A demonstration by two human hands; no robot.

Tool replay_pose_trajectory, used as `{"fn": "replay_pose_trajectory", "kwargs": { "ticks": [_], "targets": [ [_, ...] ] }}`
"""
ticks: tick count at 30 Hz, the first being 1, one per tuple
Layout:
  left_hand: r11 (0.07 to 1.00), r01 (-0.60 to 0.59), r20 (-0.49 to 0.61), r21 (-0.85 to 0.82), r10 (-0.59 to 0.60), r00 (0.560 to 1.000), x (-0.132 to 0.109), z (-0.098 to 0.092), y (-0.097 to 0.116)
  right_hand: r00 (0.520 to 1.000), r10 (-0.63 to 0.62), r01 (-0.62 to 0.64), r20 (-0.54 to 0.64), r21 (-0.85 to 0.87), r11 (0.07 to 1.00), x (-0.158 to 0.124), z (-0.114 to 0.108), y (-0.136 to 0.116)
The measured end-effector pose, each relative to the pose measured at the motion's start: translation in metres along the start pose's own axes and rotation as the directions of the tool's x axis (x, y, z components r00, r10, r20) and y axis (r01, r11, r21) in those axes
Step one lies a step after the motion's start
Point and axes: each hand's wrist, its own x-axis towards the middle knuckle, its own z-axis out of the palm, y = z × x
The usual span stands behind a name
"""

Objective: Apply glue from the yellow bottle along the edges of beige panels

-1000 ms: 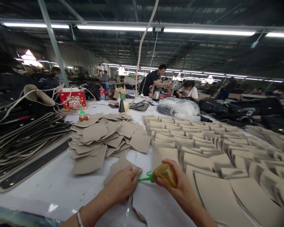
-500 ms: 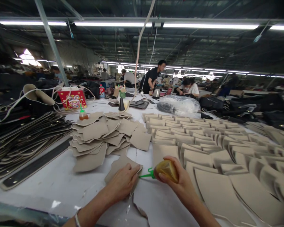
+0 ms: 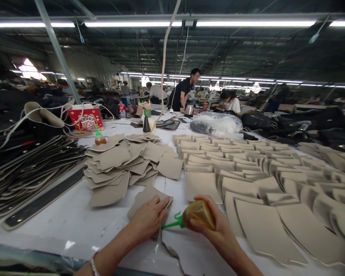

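My right hand [image 3: 217, 224] is wrapped round a squeeze bottle [image 3: 199, 214] of amber liquid, tipped to the left. Its thin green nozzle [image 3: 172, 222] meets the right edge of a cut beige piece [image 3: 143, 199], close to my left fingertips. With bent fingers my left hand [image 3: 151, 216] grips that piece against the white tabletop, and its palm hides part of it. Just beyond lies a loose heap of similar beige pieces [image 3: 115, 157]. To the right, many more stand in overlapping rows [image 3: 255, 188].
Long dark strips [image 3: 31, 172] are stacked at the left. Further back are a second green-tipped bottle [image 3: 100, 138], a red box [image 3: 85, 118], a black cone [image 3: 146, 124], a kettle [image 3: 189, 111] and a clear plastic bag [image 3: 218, 124]. A cable [image 3: 164, 57] hangs over the table. Several people work beyond.
The bottle has moved a little down and left, its nozzle tip sliding along the piece's edge towards me. My left hand keeps its hold on the piece.
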Motion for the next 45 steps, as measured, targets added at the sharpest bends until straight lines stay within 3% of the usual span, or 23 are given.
{"fn": "replay_pose_trajectory", "kwargs": {
  "ticks": [14, 21, 26, 31, 36, 41, 45],
  "targets": [
    [1.0, -0.006, -0.015, 0.009, 0.006, 1.0, 0.001, 0.005, -0.004, 1.0, 0.018, -0.019, 0.017, 0.089, 0.996, -0.007, 0.004, 0.007],
    [1.0, -0.008, -0.006, -0.001, 0.008, 1.0, 0.001, 0.001, 0.0, 0.994, -0.043, 0.035, -0.098, -0.084, 0.996, -0.002, -0.002, 0.008],
    [1.0, -0.012, 0.008, 0.007, 0.011, 1.0, 0.003, 0.001, -0.001, 0.999, -0.036, 0.036, 0.016, -0.015, 0.999, -0.004, -0.001, 0.008],
    [1.0, -0.021, -0.001, 0.016, 0.021, 1.0, 0.005, 0.003, -0.004, 0.988, -0.076, 0.058, -0.133, -0.134, 0.989, 0.006, -0.009, 0.015],
    [0.999, -0.032, -0.001, 0.001, 0.032, 0.999, 0.007, 0.006, -0.008, 0.992, -0.115, 0.107, -0.052, -0.138, 0.985, 0.008, -0.01, 0.016],
    [0.999, -0.03, -0.003, 0.012, 0.03, 1.0, 0.008, 0.005, -0.007, 0.977, -0.161, 0.13, -0.142, -0.203, 0.97, 0.015, -0.014, 0.023],
    [0.999, -0.031, 0.01, -0.017, 0.031, 0.999, 0.008, 0.003, -0.006, 0.975, -0.206, 0.185, -0.08, -0.215, 0.959, 0.015, -0.013, 0.025]
  ]
}}
